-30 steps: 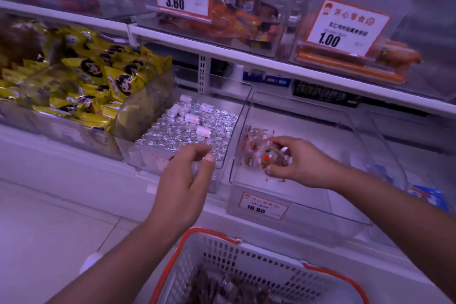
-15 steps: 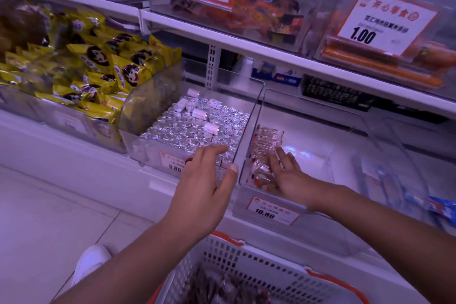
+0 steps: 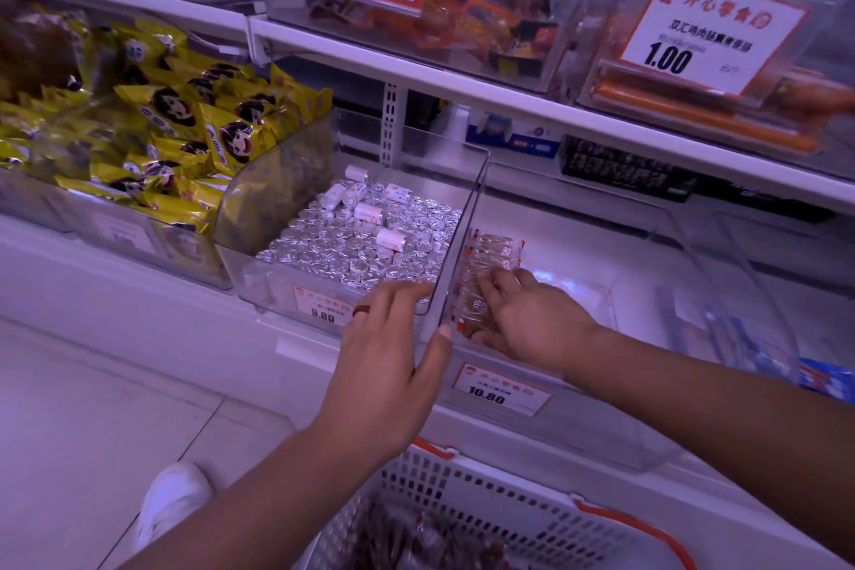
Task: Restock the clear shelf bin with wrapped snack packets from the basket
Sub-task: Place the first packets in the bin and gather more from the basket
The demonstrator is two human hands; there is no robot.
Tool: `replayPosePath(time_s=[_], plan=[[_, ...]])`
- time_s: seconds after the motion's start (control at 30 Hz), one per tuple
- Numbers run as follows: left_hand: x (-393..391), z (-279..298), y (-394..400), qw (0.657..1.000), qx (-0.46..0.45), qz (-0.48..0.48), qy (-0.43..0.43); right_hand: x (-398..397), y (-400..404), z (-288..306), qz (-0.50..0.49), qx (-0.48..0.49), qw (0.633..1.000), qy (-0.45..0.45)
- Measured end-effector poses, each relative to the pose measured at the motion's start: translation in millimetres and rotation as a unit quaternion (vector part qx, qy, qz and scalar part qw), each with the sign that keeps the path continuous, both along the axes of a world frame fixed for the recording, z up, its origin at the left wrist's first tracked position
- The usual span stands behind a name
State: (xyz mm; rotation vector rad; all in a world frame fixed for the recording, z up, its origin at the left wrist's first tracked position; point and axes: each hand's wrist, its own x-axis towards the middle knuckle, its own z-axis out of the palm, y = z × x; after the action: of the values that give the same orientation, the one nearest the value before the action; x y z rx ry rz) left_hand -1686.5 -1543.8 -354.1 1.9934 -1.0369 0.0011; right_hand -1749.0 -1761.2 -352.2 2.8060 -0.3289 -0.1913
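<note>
compared with half a second back, not much has moved: the right hand [image 3: 532, 319] still lies inside the clear bin [image 3: 647, 444], fingers flat and fairly straight, pressing on the snack packets [image 3: 486, 273] rather than gripping them. the left hand [image 3: 393, 366] still hovers open at the bin's front-left corner, thumb against the clear wall, holding nothing.

the bin sits on a white shelf [image 3: 694, 504] in a shop aisle, pale tiled floor [image 3: 92, 407] below the left arm. left of the left hand is a bin of foil-wrapped pieces [image 3: 351, 255], yellow bags [image 3: 185, 130] further left.

the packets lie in a row under and just beyond the right fingertips, along the bin's left wall, long axes running across the bin. the basket [image 3: 486, 514] is beneath both wrists.
</note>
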Motion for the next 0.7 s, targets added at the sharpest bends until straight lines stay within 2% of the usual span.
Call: replayPosePath(time_s=[0.1,0.2,0.3,0.43,0.6,0.7], plan=[[-1.6,-2.1,0.5,1.000,0.013,0.000,-0.020,1.1,-1.4,-4.8,0.040,-0.045,0.998,0.035],[-0.7,-2.6,1.4,1.000,0.024,-0.005,-0.012,5.3,-2.0,-10.0,0.037,0.024,0.996,0.071],[0.0,-1.5,1.8,1.000,0.030,-0.006,-0.005,1.1,-6.7,-12.5,0.030,0.080,0.996,0.028],[-0.5,-1.8,1.7,1.000,0.027,-0.006,0.001,0.0,-14.5,-14.7,0.034,0.043,0.998,-0.016],[-0.6,-2.1,0.7,1.000,0.026,-0.005,0.001,4.8,-10.7,-26.9,-0.011,0.104,0.993,0.059],[-1.6,-1.6,0.1,1.000,0.022,-0.003,0.006,2.8,-11.8,-28.1,-0.010,0.152,0.987,0.056]])
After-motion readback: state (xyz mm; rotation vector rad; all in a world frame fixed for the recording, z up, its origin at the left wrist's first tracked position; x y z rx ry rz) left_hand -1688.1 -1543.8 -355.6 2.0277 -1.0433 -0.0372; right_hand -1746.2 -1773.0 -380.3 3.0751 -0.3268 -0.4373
